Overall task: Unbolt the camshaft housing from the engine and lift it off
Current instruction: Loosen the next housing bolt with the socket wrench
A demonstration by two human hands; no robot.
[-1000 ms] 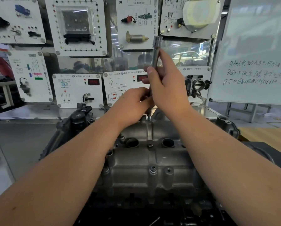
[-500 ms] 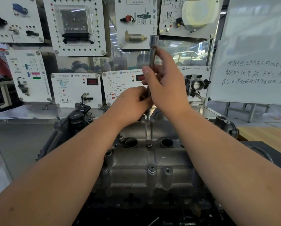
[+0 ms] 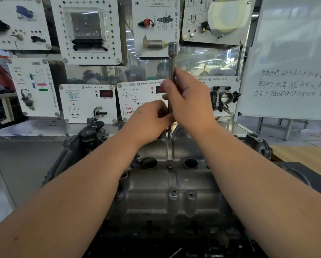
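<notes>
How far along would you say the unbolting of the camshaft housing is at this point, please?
Early to midway, I'd judge. Done: nothing certain; the centre hole may be empty, hard to tell. In hand: the right hand holds a long socket extension upright on a bolt at the far edge, the left hand steadying its lower end. Left: the near bolt is still seated, and the camshaft housing still sits on the engine.
</notes>
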